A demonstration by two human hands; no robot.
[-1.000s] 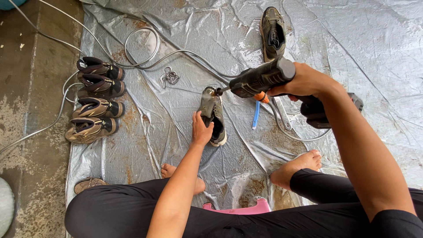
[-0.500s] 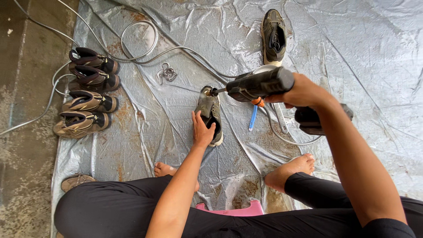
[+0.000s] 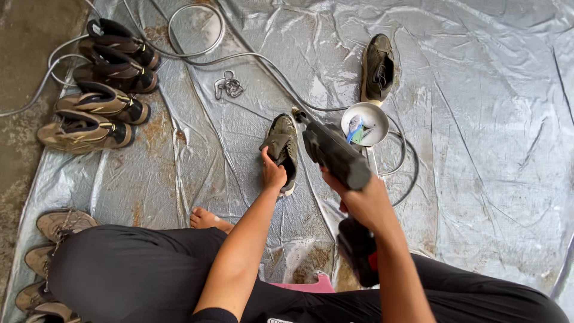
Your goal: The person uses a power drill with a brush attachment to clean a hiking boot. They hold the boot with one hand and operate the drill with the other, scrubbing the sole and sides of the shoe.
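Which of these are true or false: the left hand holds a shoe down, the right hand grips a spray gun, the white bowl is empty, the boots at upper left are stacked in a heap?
1. The left hand holds the shoe down on the sheet. True.
2. The right hand grips a dark spray gun. True.
3. The white bowl is empty. False: it holds a blue brush and other small items.
4. The boots at upper left are in a heap. False: they lie side by side in a row.
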